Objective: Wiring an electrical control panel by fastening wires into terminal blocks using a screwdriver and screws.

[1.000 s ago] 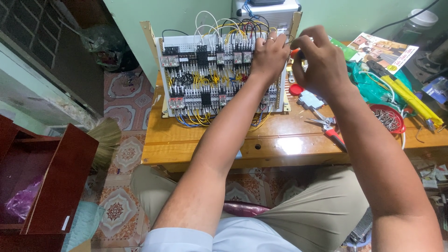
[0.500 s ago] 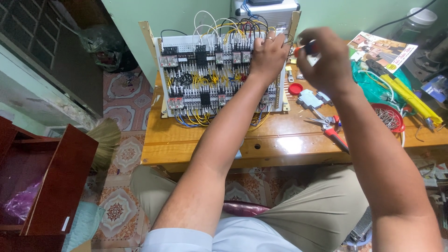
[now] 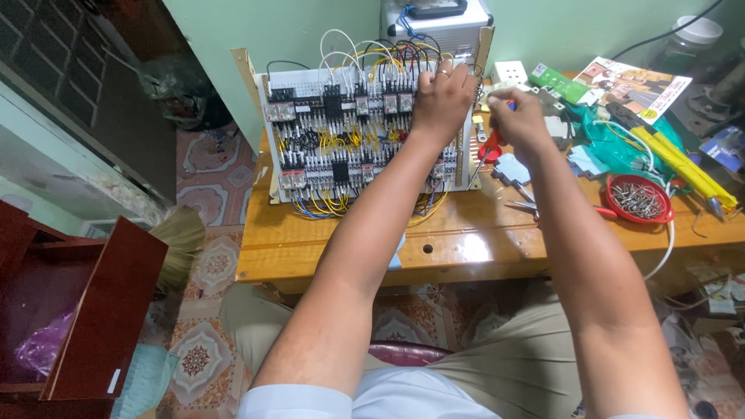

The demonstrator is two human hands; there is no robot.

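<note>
Head view: right hand (image 3: 518,116) has dropped beside the wired panel (image 3: 341,140).

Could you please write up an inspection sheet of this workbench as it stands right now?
Surface: wooden table, glossy, crowded on the right.
Job's things: upright control panel packed with relays and yellow, black and white wiring.
Clutter: red dish of small metal parts, green cloth, magazine, yellow tool.
Grippers: left hand on the panel's upper right; right hand grips a red-handled tool.
Cables: white cable trails off the table edge.
Surroundings: patterned floor tiles, dark red cabinet.
</note>
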